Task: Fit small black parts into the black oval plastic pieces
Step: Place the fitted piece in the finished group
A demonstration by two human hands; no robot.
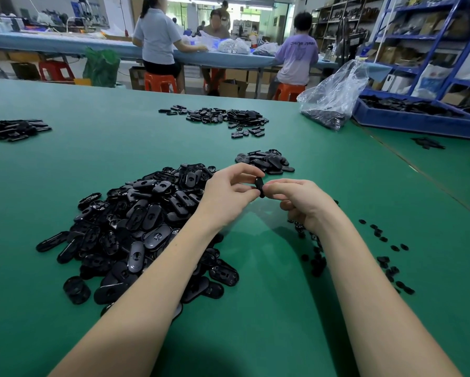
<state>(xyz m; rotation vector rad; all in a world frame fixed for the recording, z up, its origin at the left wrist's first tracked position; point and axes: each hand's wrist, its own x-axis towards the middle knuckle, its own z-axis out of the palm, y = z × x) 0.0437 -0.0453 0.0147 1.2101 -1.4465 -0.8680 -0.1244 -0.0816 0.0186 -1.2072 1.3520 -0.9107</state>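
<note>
Head view: a person's two bare forearms reach over a green table mat [296,308] strewn with black moulded parts.
Held piece: a black oval plastic piece [260,186] is raised above the mat at centre frame, seen edge-on between both hands.
Left hand [229,193]: fingers curled, thumb and fingertips pinching the left rim of the held piece.
Right hand [300,201]: fingers curled, tips pressed against the right face of the held piece; whether a small part sits under them cannot be told.
Supply heap: a large pile of black oval plastic pieces [138,229] lies at 9 o'clock of the hands, partly under the left forearm.
Inserts: small black rounded parts [386,259] are scattered at 4 o'clock of the hands, some hidden by the right wrist.
Near pile: a smaller cluster of oval pieces [266,161] sits at 12 o'clock, just beyond the fingertips.
Far items: a further pile [225,117] lies at 12 o'clock, a clear plastic bag [334,96] at 1 o'clock, a blue plastic crate [418,119] at 2 o'clock.
Handling (judgement): the piece appears light, rigid and glossy, hence likely slippery; it is best pinched by its long edges, leaving the central recess free.
Insert (judgement): tiny and easily dropped; fingertip pressure square to the recess seems advisable.
</note>
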